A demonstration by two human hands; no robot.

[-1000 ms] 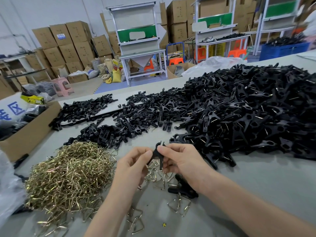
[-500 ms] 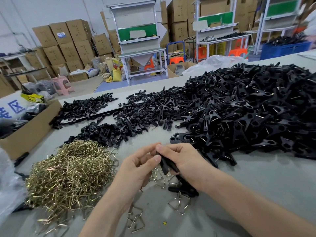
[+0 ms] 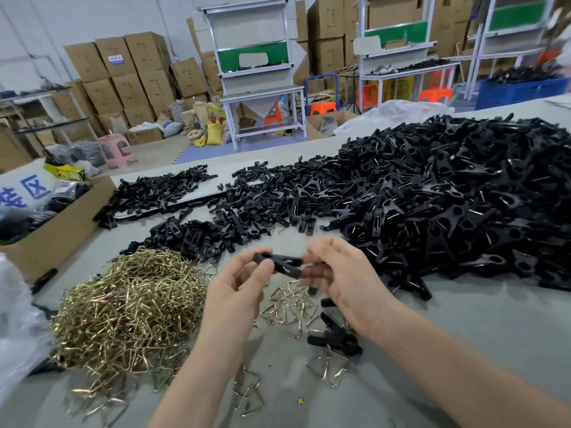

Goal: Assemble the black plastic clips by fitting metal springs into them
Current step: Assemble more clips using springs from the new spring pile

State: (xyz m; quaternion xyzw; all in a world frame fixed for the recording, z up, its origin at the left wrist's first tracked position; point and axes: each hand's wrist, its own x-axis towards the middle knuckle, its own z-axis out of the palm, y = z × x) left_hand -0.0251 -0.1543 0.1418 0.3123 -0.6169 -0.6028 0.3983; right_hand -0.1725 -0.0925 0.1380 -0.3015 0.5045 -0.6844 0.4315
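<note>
While both grip, clip (image 3: 279,265) lies btwn hands.

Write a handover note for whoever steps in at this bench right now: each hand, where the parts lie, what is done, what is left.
Left hand pinches one end of a black clip; right hand grips the other end, above the table.
Spring pile lies at left; loose springs lie under the hands, near a spare clip.
Done: the large pile at right shows metal in many clips, so it is likely assembled.
Left: the smaller black heaps behind the springs. Whether the held clip has its spring cannot be told.
</note>
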